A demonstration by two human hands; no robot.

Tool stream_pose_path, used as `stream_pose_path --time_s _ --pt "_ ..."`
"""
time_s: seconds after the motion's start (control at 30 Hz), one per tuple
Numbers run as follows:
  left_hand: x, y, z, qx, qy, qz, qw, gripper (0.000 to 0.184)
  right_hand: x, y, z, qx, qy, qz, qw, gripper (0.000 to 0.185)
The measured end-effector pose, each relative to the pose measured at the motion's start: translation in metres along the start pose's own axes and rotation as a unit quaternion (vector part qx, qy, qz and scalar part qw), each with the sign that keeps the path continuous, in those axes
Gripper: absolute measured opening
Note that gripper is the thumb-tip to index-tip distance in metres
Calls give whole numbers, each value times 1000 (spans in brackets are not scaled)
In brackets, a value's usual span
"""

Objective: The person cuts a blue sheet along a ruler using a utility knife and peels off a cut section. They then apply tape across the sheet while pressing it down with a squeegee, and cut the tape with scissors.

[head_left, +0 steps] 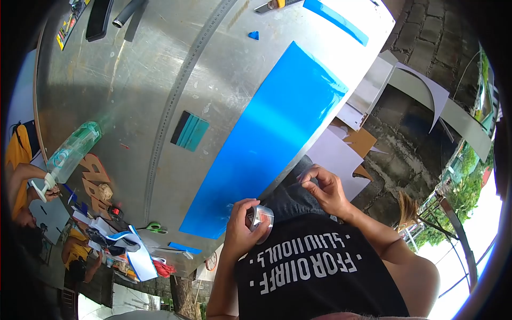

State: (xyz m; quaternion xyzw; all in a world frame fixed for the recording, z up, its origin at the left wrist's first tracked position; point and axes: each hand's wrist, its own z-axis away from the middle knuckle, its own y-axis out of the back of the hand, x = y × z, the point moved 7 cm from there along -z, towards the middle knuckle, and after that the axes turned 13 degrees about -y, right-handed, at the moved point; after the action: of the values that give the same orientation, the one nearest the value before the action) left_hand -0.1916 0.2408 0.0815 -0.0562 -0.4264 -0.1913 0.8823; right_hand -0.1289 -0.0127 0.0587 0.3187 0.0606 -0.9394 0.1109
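Observation:
My left hand point(242, 228) is wrapped round a roll of clear tape point(261, 221) at the near edge of the metal table. To its right my right hand point(324, 191) is raised above my lap, its thumb and fingertips brought together; anything between them is too small to make out. A long sheet of blue film point(266, 128) lies on the table just beyond my hands. Farther left are a teal and black squeegee point(190, 130) and a long metal ruler point(172, 101).
A co-worker's hand point(50, 191) is at a green-tinted spray bottle point(74, 152) on the left; another person point(79, 250) is below. Green-handled scissors point(154, 228), cardboard letters point(95, 178) and a cutter point(277, 4) lie on the table. Board offcuts point(333, 154) lie at the right.

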Motion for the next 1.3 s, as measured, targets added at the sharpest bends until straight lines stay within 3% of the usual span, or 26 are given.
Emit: stream_pose_path --time_s 0.2,0.4,0.53,0.6,0.77,0.93,1.03,1.2,1.3 --pt "16 -4 -30 -23 -29 -30 999 50 -11 15 -14 67 -9 93 993 9" --pt "38 0 -97 -14 -82 -46 996 45 -60 52 -64 169 113 170 964 12" --pt "58 7 -135 0 -160 -85 983 42 -79 70 -102 171 60 140 973 16" --pt "58 13 -135 3 -124 -29 992 41 -92 63 -114 92 106 51 989 20" --pt "62 20 -142 57 -47 133 988 39 -111 53 -168 -47 184 1 982 22" --pt "75 18 -170 89 -78 135 984 41 -116 69 -197 -40 146 -13 988 16" --pt "82 11 -175 104 -82 145 981 44 -137 82 -180 83 334 40 938 6" --pt "100 -9 -176 78 -137 81 984 45 -126 111 -143 164 335 33 927 10" --pt "96 -12 -177 78 -149 6 986 46 -95 116 -142 190 163 37 968 16"
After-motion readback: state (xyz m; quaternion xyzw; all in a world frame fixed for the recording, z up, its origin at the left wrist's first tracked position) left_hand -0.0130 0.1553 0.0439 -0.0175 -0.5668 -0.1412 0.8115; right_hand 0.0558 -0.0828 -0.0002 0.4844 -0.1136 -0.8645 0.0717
